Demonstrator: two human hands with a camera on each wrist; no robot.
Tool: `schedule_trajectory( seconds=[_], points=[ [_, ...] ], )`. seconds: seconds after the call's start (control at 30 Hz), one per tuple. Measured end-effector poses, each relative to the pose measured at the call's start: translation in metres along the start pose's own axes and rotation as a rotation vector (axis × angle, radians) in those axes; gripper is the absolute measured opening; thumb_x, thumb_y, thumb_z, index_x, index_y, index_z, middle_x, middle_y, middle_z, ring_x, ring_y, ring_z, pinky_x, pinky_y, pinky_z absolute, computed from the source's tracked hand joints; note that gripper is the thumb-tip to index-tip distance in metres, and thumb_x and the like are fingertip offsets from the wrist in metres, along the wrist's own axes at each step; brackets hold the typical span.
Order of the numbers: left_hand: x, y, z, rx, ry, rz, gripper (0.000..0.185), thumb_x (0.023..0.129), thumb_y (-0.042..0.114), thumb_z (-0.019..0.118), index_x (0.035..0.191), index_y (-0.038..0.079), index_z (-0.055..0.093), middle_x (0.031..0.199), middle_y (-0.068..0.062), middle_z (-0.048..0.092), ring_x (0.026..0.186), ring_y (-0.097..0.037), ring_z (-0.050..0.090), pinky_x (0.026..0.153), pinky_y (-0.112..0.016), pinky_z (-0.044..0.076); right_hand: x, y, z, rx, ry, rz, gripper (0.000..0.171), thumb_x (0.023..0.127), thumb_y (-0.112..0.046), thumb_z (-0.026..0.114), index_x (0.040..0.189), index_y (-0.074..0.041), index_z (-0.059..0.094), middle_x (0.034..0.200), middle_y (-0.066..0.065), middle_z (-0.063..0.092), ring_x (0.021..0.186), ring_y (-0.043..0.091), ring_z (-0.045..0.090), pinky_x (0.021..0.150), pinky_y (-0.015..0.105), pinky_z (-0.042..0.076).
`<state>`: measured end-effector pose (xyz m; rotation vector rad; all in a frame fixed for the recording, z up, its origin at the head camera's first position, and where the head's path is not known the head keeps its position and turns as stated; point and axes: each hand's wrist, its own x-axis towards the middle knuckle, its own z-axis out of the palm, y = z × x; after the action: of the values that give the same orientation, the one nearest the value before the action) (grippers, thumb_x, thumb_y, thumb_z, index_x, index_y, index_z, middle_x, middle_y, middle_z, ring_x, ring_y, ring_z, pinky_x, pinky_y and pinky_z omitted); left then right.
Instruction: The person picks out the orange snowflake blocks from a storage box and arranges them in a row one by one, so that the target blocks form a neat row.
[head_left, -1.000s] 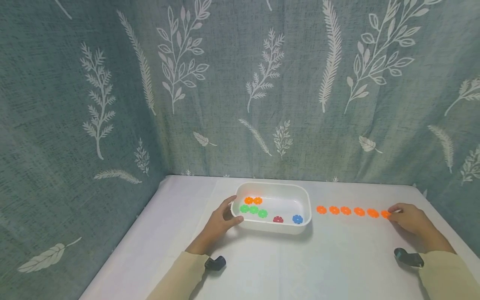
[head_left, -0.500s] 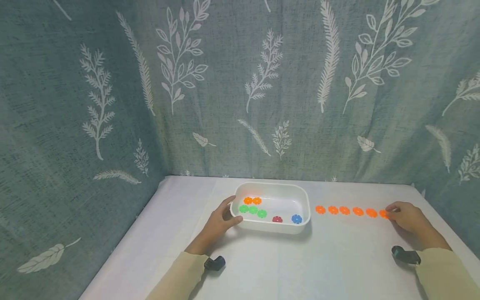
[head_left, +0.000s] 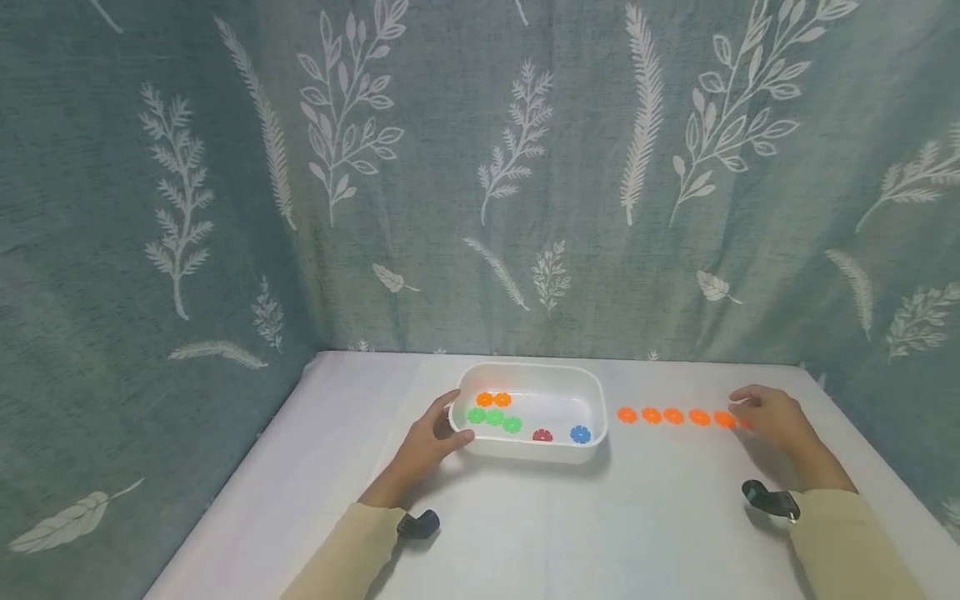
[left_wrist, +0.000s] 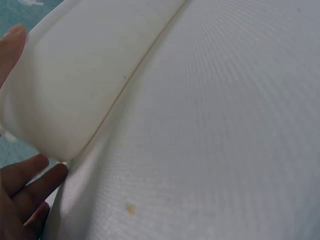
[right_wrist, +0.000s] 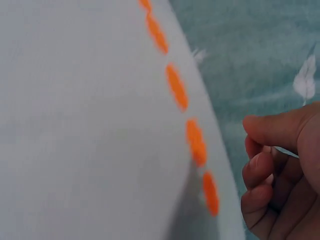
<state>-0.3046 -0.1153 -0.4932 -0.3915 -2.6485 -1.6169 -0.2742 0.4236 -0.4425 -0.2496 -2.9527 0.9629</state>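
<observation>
Left hand (head_left: 433,431) rests against the left end of the white tray (head_left: 592,385), thumb on the near wall, fingers up at the rim, loosely cupped round the corner; the left wrist view shows the tray wall (left_wrist: 80,75) between thumb and fingertips. Tray sits on the white table (head_left: 570,533), left of centre. Inside it: two orange discs (head_left: 492,399) at the far left, three green discs (head_left: 493,418) just in front of them, a red disc (head_left: 542,435) and a blue disc (head_left: 580,433) near the front wall. Right of the tray, a row of orange discs (head_left: 673,416) lies flat on the table, running rightward. Right hand (head_left: 772,417) sits at the right end of the row, fingers curled; the right wrist view shows curled fingers (right_wrist: 272,170) just beside the last disc (right_wrist: 210,193), apart from it, holding nothing visible. Leaf-patterned curtain (head_left: 480,167) behind and at both sides.
</observation>
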Motion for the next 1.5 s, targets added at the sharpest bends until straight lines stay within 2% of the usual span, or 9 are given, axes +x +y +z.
schedule_trajectory(
  seconds=[0.23, 0.5, 0.73, 1.03, 1.27, 1.5],
  points=[
    [-0.005, -0.004, -0.014, 0.031, 0.026, -0.028, 0.079, 0.082, 0.041, 0.077, 0.149, 0.034, 0.036, 0.146, -0.012, 0.046, 0.132, -0.031, 0.045, 0.108, -0.058, 0.03, 0.011, -0.05, 0.021, 0.067, -0.021, -0.007, 0.04, 0.097, -0.021, 0.06, 0.128, 0.003, 0.054, 0.121, 0.031, 0.054, 0.1, 0.042, 0.057, 0.08, 0.049, 0.054],
    [-0.006, -0.006, -0.022, 0.019, 0.027, -0.023, 0.08, 0.082, 0.04, 0.077, 0.15, 0.03, 0.035, 0.146, -0.015, 0.046, 0.131, -0.033, 0.046, 0.107, -0.056, 0.033, 0.014, -0.108, 0.044, 0.146, -0.011, -0.131, 0.039, 0.098, -0.024, 0.058, 0.13, -0.002, 0.056, 0.118, 0.022, 0.059, 0.096, 0.033, 0.062, 0.075, 0.041, 0.053],
    [-0.002, -0.008, -0.016, 0.027, 0.033, -0.021, 0.081, 0.081, 0.041, 0.078, 0.149, 0.032, 0.036, 0.146, -0.014, 0.046, 0.132, -0.033, 0.045, 0.107, -0.059, 0.031, 0.019, -0.145, 0.06, 0.213, -0.03, -0.212, 0.035, 0.098, -0.022, 0.06, 0.127, -0.004, 0.059, 0.114, 0.016, 0.063, 0.089, 0.029, 0.061, 0.073, 0.04, 0.054],
    [0.003, -0.005, -0.003, 0.013, 0.013, -0.013, 0.082, 0.081, 0.044, 0.077, 0.15, 0.031, 0.035, 0.146, -0.014, 0.046, 0.132, -0.033, 0.045, 0.107, -0.06, 0.031, 0.025, -0.182, 0.084, 0.225, -0.084, -0.278, 0.032, 0.096, -0.018, 0.062, 0.124, -0.002, 0.062, 0.108, 0.013, 0.063, 0.089, 0.028, 0.062, 0.077, 0.038, 0.056],
    [0.003, -0.002, 0.001, 0.0, -0.005, -0.008, 0.083, 0.08, 0.047, 0.076, 0.15, 0.031, 0.034, 0.146, -0.013, 0.046, 0.131, -0.032, 0.046, 0.106, -0.06, 0.033, 0.028, -0.21, 0.103, 0.232, -0.125, -0.323, 0.031, 0.095, -0.019, 0.063, 0.123, -0.003, 0.064, 0.1, 0.009, 0.063, 0.082, 0.026, 0.061, 0.066, 0.034, 0.054],
    [-0.002, 0.0, 0.001, -0.004, -0.007, 0.001, 0.081, 0.082, 0.042, 0.076, 0.15, 0.03, 0.035, 0.146, -0.014, 0.046, 0.132, -0.033, 0.045, 0.107, -0.062, 0.029, 0.029, -0.232, 0.127, 0.228, -0.167, -0.34, 0.026, 0.094, -0.017, 0.065, 0.118, -0.004, 0.066, 0.099, 0.007, 0.062, 0.076, 0.022, 0.062, 0.065, 0.034, 0.053]
  ],
)
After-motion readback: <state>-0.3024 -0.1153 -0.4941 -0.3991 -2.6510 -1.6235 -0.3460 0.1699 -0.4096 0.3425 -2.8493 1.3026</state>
